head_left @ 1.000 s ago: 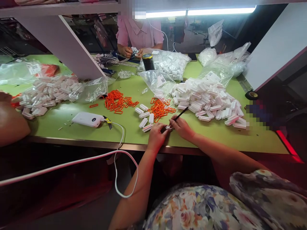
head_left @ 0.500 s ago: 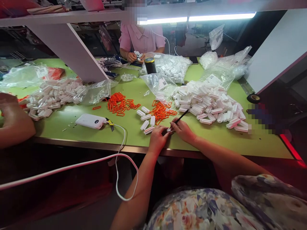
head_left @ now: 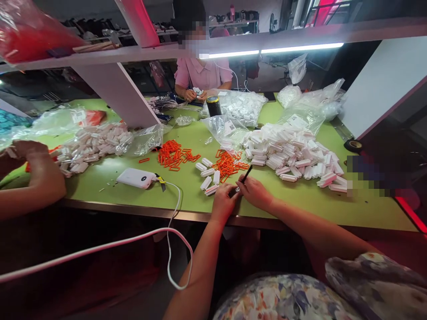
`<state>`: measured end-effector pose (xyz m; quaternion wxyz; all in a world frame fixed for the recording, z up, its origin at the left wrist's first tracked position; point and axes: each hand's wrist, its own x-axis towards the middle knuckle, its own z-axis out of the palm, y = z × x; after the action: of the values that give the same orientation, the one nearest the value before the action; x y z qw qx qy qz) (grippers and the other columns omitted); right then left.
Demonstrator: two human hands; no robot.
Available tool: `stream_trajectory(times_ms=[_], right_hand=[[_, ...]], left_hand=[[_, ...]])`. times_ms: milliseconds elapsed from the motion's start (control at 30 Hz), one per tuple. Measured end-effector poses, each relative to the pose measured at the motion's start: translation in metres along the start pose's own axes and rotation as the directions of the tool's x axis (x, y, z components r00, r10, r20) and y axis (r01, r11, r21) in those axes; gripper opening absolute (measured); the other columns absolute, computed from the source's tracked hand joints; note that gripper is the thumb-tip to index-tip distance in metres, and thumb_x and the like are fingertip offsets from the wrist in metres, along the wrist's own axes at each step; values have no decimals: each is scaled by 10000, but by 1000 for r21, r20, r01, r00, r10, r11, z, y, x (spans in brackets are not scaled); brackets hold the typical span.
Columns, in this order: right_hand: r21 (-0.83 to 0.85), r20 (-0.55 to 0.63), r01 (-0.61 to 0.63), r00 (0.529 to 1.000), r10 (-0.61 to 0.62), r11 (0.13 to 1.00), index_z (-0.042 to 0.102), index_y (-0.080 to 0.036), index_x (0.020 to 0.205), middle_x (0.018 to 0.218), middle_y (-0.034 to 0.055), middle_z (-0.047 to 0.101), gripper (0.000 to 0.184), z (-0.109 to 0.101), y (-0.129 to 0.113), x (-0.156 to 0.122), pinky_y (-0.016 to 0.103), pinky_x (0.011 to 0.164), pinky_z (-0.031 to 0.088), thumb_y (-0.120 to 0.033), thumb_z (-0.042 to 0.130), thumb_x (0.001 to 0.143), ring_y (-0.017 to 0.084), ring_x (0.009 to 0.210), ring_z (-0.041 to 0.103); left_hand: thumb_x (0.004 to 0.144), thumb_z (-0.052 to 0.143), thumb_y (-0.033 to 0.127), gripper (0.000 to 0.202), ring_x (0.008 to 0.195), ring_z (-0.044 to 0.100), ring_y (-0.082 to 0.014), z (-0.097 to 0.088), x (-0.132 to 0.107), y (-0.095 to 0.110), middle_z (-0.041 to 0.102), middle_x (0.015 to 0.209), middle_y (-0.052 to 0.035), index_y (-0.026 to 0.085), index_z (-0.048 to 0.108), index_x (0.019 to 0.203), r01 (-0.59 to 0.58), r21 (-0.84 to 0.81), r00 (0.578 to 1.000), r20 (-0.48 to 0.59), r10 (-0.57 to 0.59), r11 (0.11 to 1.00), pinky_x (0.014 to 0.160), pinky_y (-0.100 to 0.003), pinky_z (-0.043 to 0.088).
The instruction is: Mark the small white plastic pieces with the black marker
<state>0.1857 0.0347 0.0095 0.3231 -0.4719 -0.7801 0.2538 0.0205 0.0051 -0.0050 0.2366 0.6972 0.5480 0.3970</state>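
Note:
My left hand [head_left: 223, 202] is at the front edge of the table, its fingers closed around a small white plastic piece [head_left: 238, 189], mostly hidden by the fingers. Against it, my right hand [head_left: 256, 194] grips a thin black pen-like tool [head_left: 247, 172], its lower tip at the white piece. Just beyond my left hand lie several white plastic connectors [head_left: 207, 181] in a loose group. Behind them is a pile of orange rectangular frames [head_left: 230, 164]. A large heap of white connectors [head_left: 290, 149] spreads to the right.
A white power bank [head_left: 136, 178] with a cable [head_left: 100, 251] lies left of my hands. Another orange pile [head_left: 173, 154] is behind it. Plastic bags [head_left: 236, 106] and a dark can [head_left: 213, 106] stand farther back. Co-workers sit opposite and at left, handling small pieces. A shelf [head_left: 300, 33] crosses above.
My view has tilted up, so the scene sits lower and slightly right. The black tool stands a little steeper. The left co-worker's hands have come into view with a white piece.

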Motion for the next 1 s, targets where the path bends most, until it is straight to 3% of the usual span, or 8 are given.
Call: stream_trajectory(times_ms=[167, 367, 567, 733, 1000], right_hand=[[418, 31, -153, 988, 154, 896, 492, -245, 842, 742, 27, 680, 264, -1, 14, 1, 322, 710, 571, -419, 461, 1037, 205, 716, 698], [507, 61, -168, 985, 159, 846, 503, -247, 831, 713, 11, 671, 341, -2, 15, 2, 330, 687, 572, -552, 544, 978, 202, 685, 678], [424, 30, -122, 992, 121, 897, 511, -252, 860, 725, 12, 663, 263, -1, 12, -1, 334, 708, 556, -478, 527, 993, 207, 692, 671], [221, -2, -52, 999, 54, 974, 533, -241, 875, 745, 25, 668, 169, -3, 8, -3, 334, 735, 524, -333, 492, 1011, 212, 705, 660], [-40, -2, 23, 1000, -23, 999, 606, -203, 917, 879, 97, 707, 178, 2, 6, -1, 328, 824, 509, -294, 499, 1026, 241, 866, 677]], left_hand=[[819, 823, 154, 138, 931, 681, -221, -1, 0, 3, 733, 932, -38, 212, 764, 930, 20, -20, 1000, 9, -20, 1000, 871, -348, 534], [820, 828, 149, 151, 925, 674, -216, 1, 0, 3, 730, 937, -39, 201, 767, 947, 33, -29, 999, 14, -32, 999, 869, -346, 533], [819, 826, 140, 153, 913, 675, -213, 3, 0, -1, 727, 924, -35, 200, 766, 946, 7, -23, 1000, 1, -7, 1000, 864, -340, 534], [822, 822, 163, 143, 901, 673, -214, 3, 0, -4, 721, 923, -36, 202, 767, 948, -2, -21, 1000, -4, 2, 1000, 855, -342, 537], [840, 782, 168, 104, 900, 664, -214, 4, 1, -7, 721, 920, -39, 203, 765, 937, -4, -14, 1000, 2, 4, 1000, 841, -337, 523]])
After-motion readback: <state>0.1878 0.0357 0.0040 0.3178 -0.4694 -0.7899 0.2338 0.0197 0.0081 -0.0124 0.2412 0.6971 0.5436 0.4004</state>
